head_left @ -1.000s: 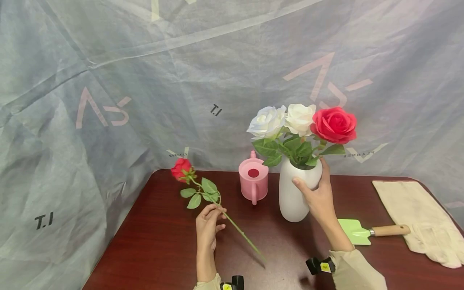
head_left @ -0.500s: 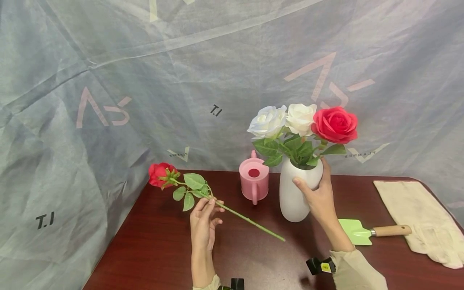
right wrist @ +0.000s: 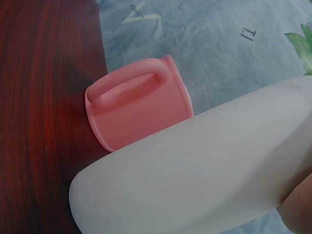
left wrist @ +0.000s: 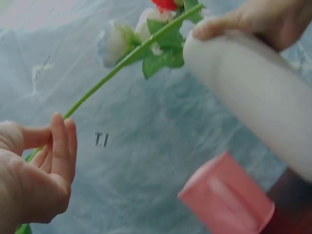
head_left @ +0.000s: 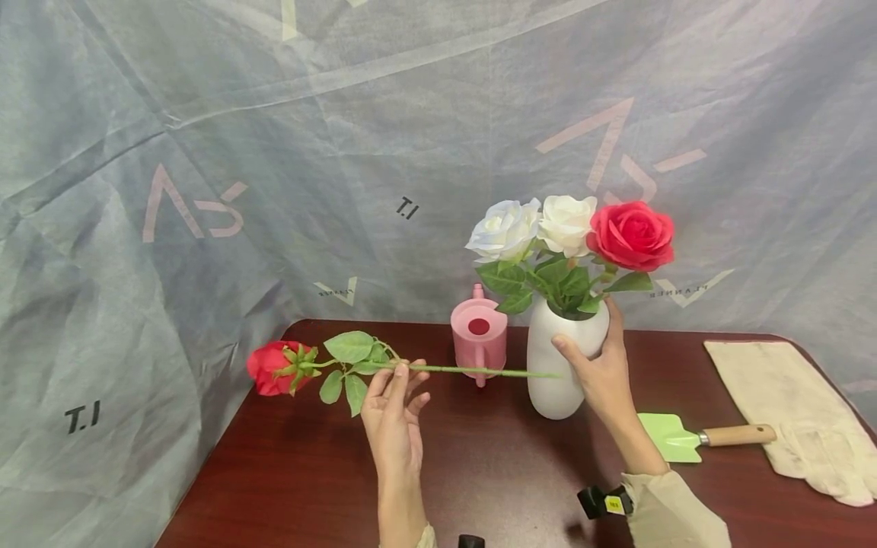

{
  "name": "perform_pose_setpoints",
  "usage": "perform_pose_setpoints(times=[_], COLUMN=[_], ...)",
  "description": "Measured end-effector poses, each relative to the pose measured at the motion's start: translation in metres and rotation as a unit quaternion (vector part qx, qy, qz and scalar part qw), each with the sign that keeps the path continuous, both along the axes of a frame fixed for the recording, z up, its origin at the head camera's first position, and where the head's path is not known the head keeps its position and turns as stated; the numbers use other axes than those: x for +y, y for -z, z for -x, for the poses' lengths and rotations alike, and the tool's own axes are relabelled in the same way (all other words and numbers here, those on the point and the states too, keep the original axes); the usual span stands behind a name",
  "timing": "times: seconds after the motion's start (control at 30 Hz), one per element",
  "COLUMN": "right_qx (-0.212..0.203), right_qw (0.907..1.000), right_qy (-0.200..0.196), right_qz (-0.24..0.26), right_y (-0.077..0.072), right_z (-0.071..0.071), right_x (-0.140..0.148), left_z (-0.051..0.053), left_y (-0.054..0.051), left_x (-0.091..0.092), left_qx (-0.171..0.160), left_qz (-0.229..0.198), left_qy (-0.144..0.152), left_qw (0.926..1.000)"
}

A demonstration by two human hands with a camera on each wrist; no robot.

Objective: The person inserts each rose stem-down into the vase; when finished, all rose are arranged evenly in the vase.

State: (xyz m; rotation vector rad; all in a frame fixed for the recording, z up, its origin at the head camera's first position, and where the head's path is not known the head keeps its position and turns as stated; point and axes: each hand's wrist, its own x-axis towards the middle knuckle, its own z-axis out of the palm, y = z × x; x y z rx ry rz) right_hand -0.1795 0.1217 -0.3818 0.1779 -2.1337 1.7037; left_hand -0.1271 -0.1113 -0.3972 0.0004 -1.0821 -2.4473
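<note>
My left hand (head_left: pixel 396 426) pinches the green stem of a red rose (head_left: pixel 274 368) between thumb and fingers, close below its leaves. The rose lies level in the air, bloom to the left, with its bare stem end passing in front of the white vase (head_left: pixel 553 373) in the head view. My right hand (head_left: pixel 606 373) grips that vase around its upper right side, thumb across the front. Out of the vase's mouth stand a pale blue-white rose (head_left: pixel 503 230), a cream rose (head_left: pixel 567 225) and a second red rose (head_left: pixel 633 236). In the left wrist view the held stem (left wrist: pixel 112 73) slants upward.
Left of the vase stands a pink watering can (head_left: pixel 473 350). On the right lie a green trowel (head_left: pixel 674 440) with a wooden handle and a pair of cream gloves (head_left: pixel 788 403). A grey printed sheet (head_left: pixel 411 137) hangs behind the dark red table (head_left: pixel 288 487).
The held red rose has turned from a slant to level; its bloom has moved left and down and its stem end has swung up and right. My right hand and the vase stay put.
</note>
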Motion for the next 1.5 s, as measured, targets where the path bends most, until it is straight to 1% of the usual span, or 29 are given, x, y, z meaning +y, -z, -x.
perform_pose_setpoints(times=[0.1,0.2,0.33,0.43,0.6,0.7,0.83,0.97,1.07,1.13,1.23,1.3,1.4,1.5], right_qx=[-0.002,-0.003,0.003,0.004,0.002,0.006,0.009,0.005,0.004,0.005,0.005,0.004,0.004,0.007], right_qw=[1.0000,1.0000,1.0000,1.0000,1.0000,0.9999,0.9999,0.9999,0.9999,0.9999,1.0000,0.9999,0.9999,0.9999], right_qy=[0.001,-0.002,-0.003,-0.001,0.002,0.003,0.004,0.006,0.006,0.005,0.003,0.003,0.004,0.003], right_qz=[-0.004,-0.006,-0.006,-0.004,-0.009,-0.009,-0.009,-0.010,-0.009,-0.009,-0.008,-0.010,-0.011,-0.011], right_y=[-0.001,-0.001,0.001,0.009,0.024,0.027,0.028,0.028,0.027,0.027,0.026,0.026,0.027,0.028], right_z=[0.000,0.000,0.001,0.008,0.019,0.020,0.020,0.019,0.019,0.018,0.017,0.017,0.018,0.018], right_x=[0.001,0.000,0.000,0.003,0.009,0.009,0.009,0.008,0.009,0.009,0.009,0.010,0.010,0.010], left_z=[0.004,0.008,0.014,0.020,0.030,0.034,0.040,0.047,0.052,0.055,0.057,0.057,0.057,0.056], left_y=[-0.012,-0.024,-0.041,-0.052,-0.061,-0.063,-0.068,-0.073,-0.077,-0.078,-0.078,-0.077,-0.076,-0.075], left_x=[0.011,0.018,0.021,0.022,0.027,0.033,0.040,0.047,0.053,0.058,0.064,0.068,0.075,0.080], left_qx=[-0.001,0.007,0.029,0.043,0.059,0.066,0.075,0.081,0.084,0.083,0.075,0.070,0.062,0.058], left_qz=[-0.003,0.006,0.020,0.035,0.072,0.097,0.123,0.157,0.194,0.213,0.236,0.241,0.255,0.272], left_qy=[-0.014,-0.025,-0.048,-0.073,-0.113,-0.129,-0.140,-0.139,-0.128,-0.116,-0.103,-0.092,-0.082,-0.073], left_qw=[0.9999,0.9997,0.9982,0.9958,0.9893,0.9846,0.9795,0.9745,0.9689,0.9666,0.9633,0.9635,0.9614,0.9576])
